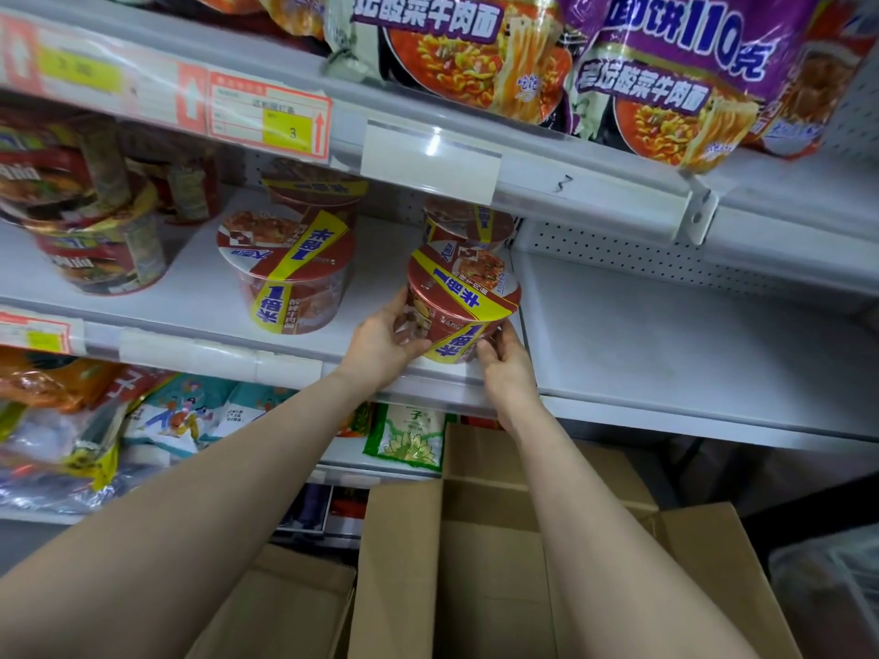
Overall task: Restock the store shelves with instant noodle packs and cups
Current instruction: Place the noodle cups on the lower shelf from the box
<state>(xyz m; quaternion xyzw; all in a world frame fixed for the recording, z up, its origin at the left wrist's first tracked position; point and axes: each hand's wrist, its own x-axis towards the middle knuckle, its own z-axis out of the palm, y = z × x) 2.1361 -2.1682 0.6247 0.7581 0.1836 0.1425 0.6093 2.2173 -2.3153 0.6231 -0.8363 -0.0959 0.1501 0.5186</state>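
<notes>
top shelf, purple pack [689, 49]: "110克", "老坛酸菜牛肉面". price tag [268, 114] on shelf rail: "3" on yellow. noodle cup [456, 297], yellow band: "1倍半", upside down. green bag [409, 435], lower shelf: "子". rest unreadable.

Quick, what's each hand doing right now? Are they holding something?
Left hand: holding the noodle cup, fingers curled round its left side.
Right hand: holding the same cup, at its lower right.
</notes>
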